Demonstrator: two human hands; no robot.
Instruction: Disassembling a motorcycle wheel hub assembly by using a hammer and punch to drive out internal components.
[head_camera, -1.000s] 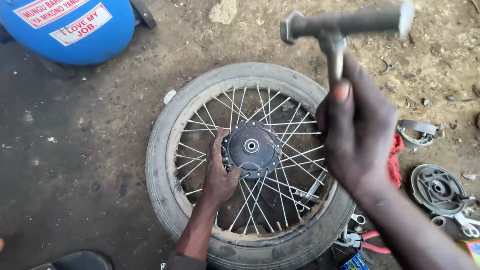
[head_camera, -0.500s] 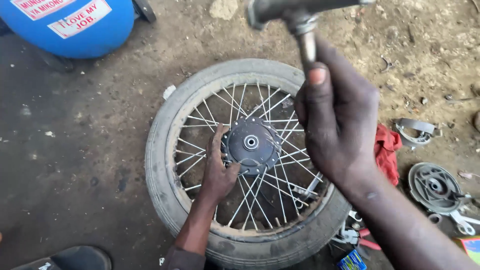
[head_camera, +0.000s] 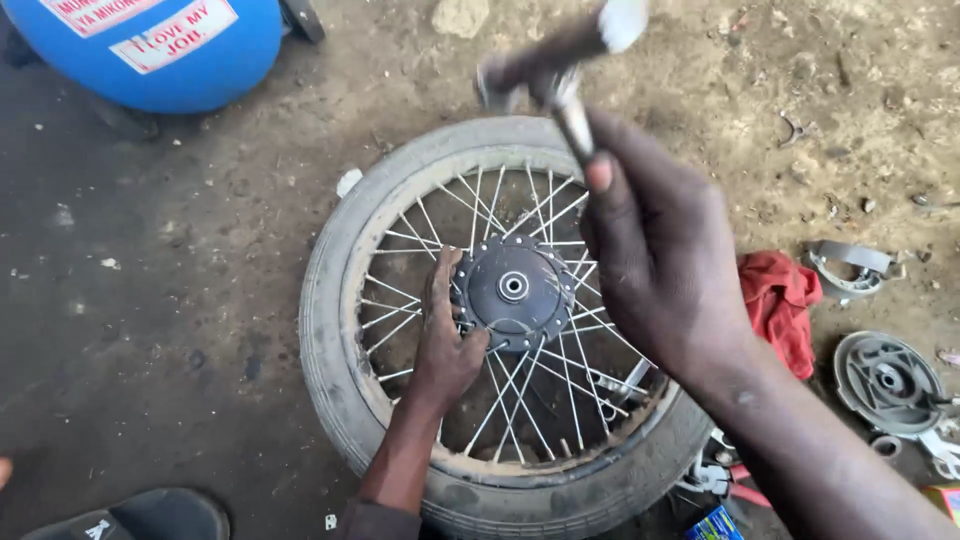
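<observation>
A hammer is gripped in the raised right hand, fingers wrapped round its handle. The spoked wheel, flat on the dirt floor, is steadied at its hub by the left hand, fingers spread. These fingers could be struck by a stray blow.

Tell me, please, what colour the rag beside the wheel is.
The rag is red, seen in the head view.

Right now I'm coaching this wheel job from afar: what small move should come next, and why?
Probably bring the hammer straight down onto the hub. The right hand holds it raised above the wheel, while the left hand steadies the hub's edge, fingers clear of the centre.
</observation>
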